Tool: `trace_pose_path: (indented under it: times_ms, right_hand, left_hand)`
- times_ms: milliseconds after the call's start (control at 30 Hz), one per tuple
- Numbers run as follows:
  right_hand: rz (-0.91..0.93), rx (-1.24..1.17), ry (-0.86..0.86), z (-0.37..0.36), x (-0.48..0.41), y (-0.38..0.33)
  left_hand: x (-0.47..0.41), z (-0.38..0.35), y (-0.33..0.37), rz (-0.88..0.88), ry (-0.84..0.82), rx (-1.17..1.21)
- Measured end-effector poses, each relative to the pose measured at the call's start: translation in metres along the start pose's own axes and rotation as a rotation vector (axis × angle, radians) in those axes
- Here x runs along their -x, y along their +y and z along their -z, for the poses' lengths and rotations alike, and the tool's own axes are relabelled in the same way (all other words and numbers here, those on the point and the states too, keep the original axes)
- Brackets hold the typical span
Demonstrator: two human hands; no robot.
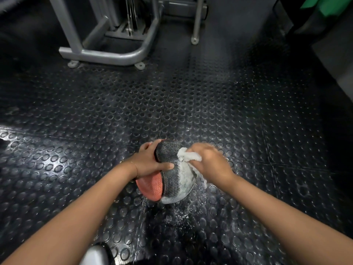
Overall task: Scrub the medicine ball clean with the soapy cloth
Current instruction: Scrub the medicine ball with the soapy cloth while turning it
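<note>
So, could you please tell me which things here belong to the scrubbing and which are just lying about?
In the job: medicine ball, soapy cloth, left hand gripping the ball, right hand holding the cloth.
Lying about: grey machine frame, studded floor, green thing top right.

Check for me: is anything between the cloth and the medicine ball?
Nothing visible. The right hand presses the cloth straight onto the medicine ball's foamy grey side; the left hand grips the opposite side, clear of it.
</note>
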State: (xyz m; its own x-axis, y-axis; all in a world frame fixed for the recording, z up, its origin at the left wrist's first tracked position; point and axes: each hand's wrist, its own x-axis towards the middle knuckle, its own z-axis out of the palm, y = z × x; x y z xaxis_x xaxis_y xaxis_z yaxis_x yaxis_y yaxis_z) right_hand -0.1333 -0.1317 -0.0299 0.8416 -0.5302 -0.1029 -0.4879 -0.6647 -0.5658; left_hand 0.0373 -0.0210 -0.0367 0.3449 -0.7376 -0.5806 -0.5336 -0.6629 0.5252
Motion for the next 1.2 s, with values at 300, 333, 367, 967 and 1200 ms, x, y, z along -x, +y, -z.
trace_pose_path:
  times_ms: [300, 333, 367, 967, 1200]
  right_hand:
    - [0.123, 0.023, -0.064, 0.004, -0.016, -0.007]
    - [0.157, 0.014, -0.068, 0.001, -0.012, -0.008]
    - [0.174, -0.001, -0.066, 0.0, -0.009, -0.008]
    - [-0.051, -0.094, -0.146, -0.001, -0.018, 0.006]
    - [0.0, -0.004, -0.142, -0.004, -0.011, 0.007]
  left_hand:
    - [0.009, -0.007, -0.013, 0.068, 0.074, 0.167]
    - [0.009, -0.007, -0.015, 0.072, 0.075, 0.17]
    - [0.009, -0.007, -0.016, 0.072, 0.074, 0.173]
    - [0.008, -0.008, -0.015, 0.067, 0.082, 0.172]
    - [0.008, -0.002, -0.014, 0.077, 0.072, 0.19]
